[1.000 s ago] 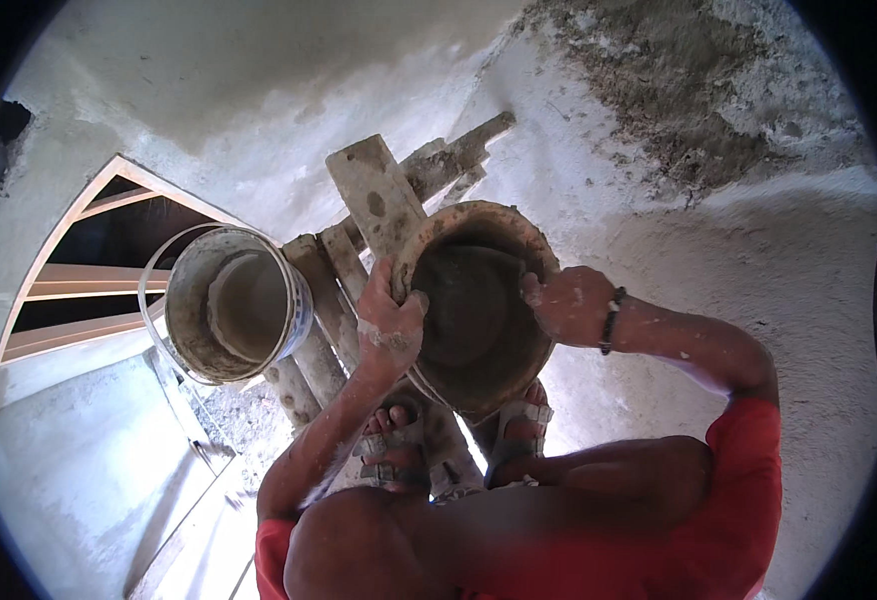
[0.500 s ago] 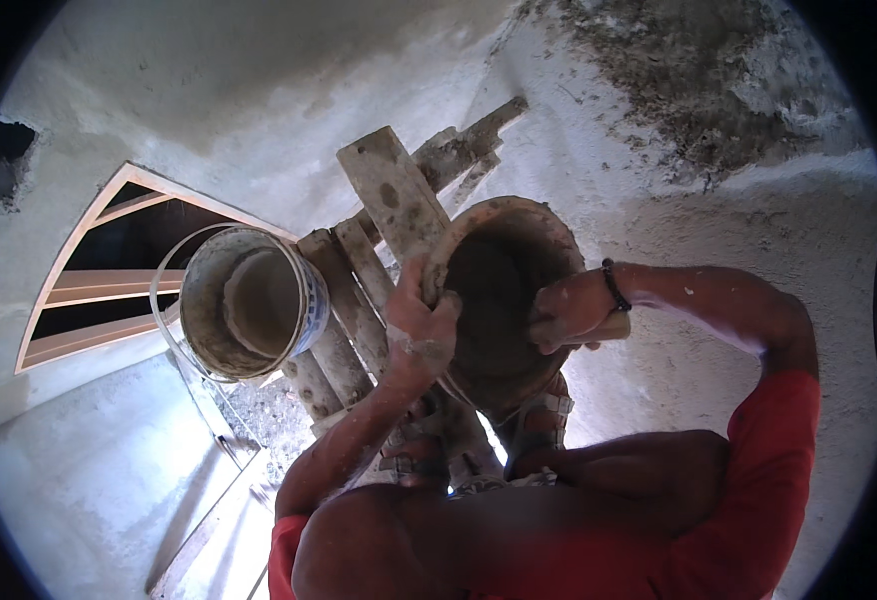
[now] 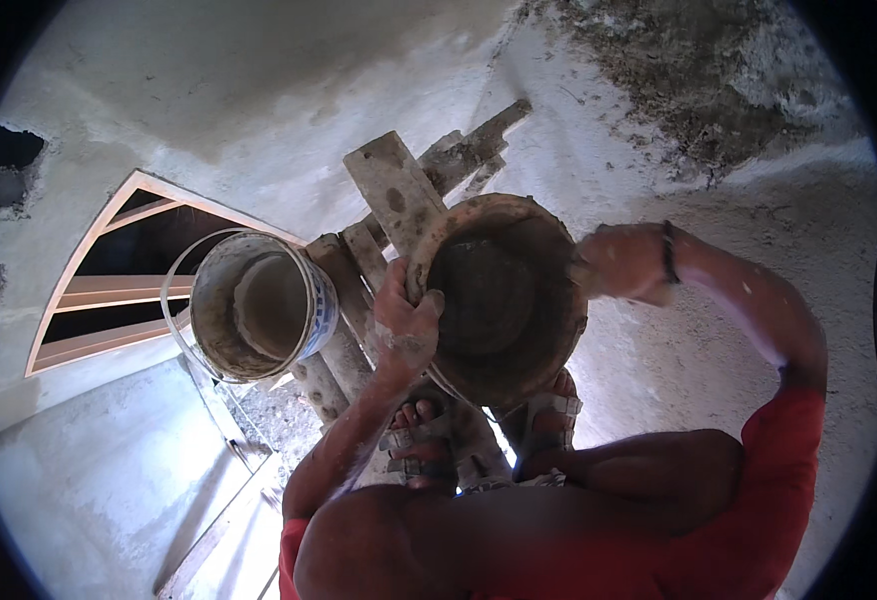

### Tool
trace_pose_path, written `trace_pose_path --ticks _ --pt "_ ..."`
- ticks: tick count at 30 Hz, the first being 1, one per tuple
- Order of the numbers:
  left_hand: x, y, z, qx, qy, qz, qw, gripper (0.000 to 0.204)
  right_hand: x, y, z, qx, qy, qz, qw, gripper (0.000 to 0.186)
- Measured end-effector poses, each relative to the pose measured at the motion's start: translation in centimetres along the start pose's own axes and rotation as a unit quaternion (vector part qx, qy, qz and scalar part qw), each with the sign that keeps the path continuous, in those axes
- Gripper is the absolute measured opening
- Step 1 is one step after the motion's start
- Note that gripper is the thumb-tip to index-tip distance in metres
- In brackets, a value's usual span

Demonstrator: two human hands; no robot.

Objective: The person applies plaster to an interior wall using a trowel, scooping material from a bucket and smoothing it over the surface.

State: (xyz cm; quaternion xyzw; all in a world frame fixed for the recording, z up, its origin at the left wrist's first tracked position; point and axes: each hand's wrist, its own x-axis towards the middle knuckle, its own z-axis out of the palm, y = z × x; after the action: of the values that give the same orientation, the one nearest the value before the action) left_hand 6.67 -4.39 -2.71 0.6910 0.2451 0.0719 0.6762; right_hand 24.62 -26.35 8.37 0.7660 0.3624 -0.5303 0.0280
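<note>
The round mortar-caked pan (image 3: pixel 499 300) is held up in front of the person, above the sandalled feet (image 3: pixel 479 440) and the wooden scaffold planks (image 3: pixel 399 200), a little higher and further right than half a second ago. The left hand (image 3: pixel 407 320) grips its left rim with fingers curled over the edge, and the right hand (image 3: pixel 614 262) clasps the right rim, fingers hidden behind it. Just beside the planks' left edge, the plaster-smeared bucket (image 3: pixel 259 305) sits unchanged before the arched window opening (image 3: pixel 119 270).

Plaster-caked white bucket (image 3: pixel 259 310) on wooden scaffold planks (image 3: pixel 391 185), arched window frame (image 3: pixel 109 275), sandals (image 3: pixel 549 425)
</note>
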Motion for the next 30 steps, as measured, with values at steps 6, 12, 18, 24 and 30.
trace_pose_path --ticks 6,12,18,24,30 --pt "0.1 0.7 0.0 0.046 -0.007 0.053 0.998 0.035 4.8 -4.6 1.4 -0.155 0.033 -0.045 0.986 0.025" --pt "0.4 0.5 -0.8 0.020 0.014 0.040 0.999 0.034 5.0 -5.6 8.5 -0.253 0.102 -0.195 0.942 0.015" --pt "0.3 -0.7 -0.6 0.032 0.034 0.018 0.999 0.035 1.4 -4.4 5.7 -0.301 0.019 -0.124 0.945 0.022" --pt "0.4 0.7 -0.5 0.035 0.012 0.034 0.999 0.037 -3.5 -9.1 -1.8 -0.421 0.240 -0.007 0.875 0.027" --pt "-0.1 1.2 -0.2 0.056 0.048 0.023 0.997 0.039 2.0 -6.8 2.1 -0.423 0.041 0.033 0.904 0.032"
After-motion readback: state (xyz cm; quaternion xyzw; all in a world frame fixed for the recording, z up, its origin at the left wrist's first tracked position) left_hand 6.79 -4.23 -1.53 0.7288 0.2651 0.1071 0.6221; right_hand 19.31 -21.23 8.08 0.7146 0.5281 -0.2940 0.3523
